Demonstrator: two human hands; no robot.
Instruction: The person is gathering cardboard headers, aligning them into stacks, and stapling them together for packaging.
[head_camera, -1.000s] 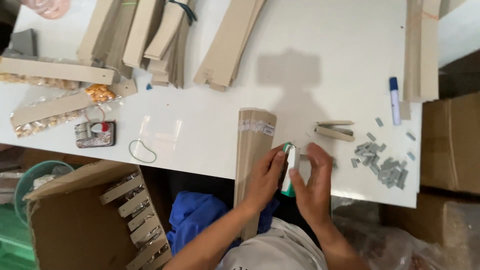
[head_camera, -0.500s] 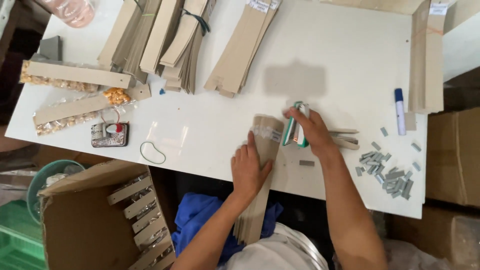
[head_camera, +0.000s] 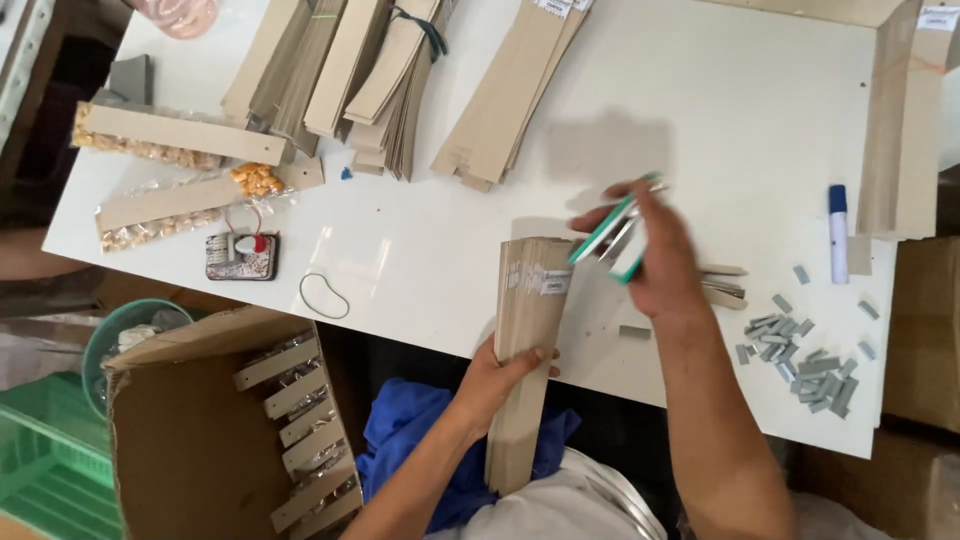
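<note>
The left hand (head_camera: 500, 375) grips a stack of brown card strips (head_camera: 527, 340) at the white tabletop (head_camera: 760, 130) edge, fingers wrapped around it, thumb on top. Just right, the right hand (head_camera: 660, 260) hovers above the tabletop, fingers clamped on a green-and-white stapler (head_camera: 612, 228). Loose staple bars (head_camera: 800, 350) lie farther right.

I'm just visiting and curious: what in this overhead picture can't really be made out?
- Stapler in the right hand: motion-blurred in the head view, fingers cover its rear.
- Stack of cardboard strips in the left hand: lower end overhangs the table, label print too small.
- Cardboard box: cut off by the bottom edge.
- Staple strips: too small to count.
</note>
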